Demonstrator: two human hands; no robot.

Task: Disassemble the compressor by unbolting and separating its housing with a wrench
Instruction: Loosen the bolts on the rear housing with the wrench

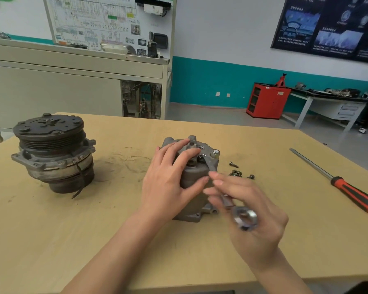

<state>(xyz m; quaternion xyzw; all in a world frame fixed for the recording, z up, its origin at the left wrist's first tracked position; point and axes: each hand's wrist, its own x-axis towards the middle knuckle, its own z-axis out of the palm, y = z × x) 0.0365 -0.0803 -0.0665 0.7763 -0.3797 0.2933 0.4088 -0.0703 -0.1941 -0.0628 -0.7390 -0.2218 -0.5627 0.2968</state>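
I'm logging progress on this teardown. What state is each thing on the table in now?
Compressor housing: upright, not yet separated.
Left hand: resting on the housing top, fingers nearly straight.
Right hand: holding the wrench.
Wrench: open end at the housing top, ring end free.
Loose bolts: removed, lying right of the housing.
Screwdriver: lying untouched, far right.
Pulley unit: upright, apart at left.

Bare left hand (170, 183), right hand (254, 211), forearms (119, 249)

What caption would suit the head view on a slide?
Left hand steadies the compressor housing while the right hand holds a wrench on a top bolt; loose bolts lie beside it.
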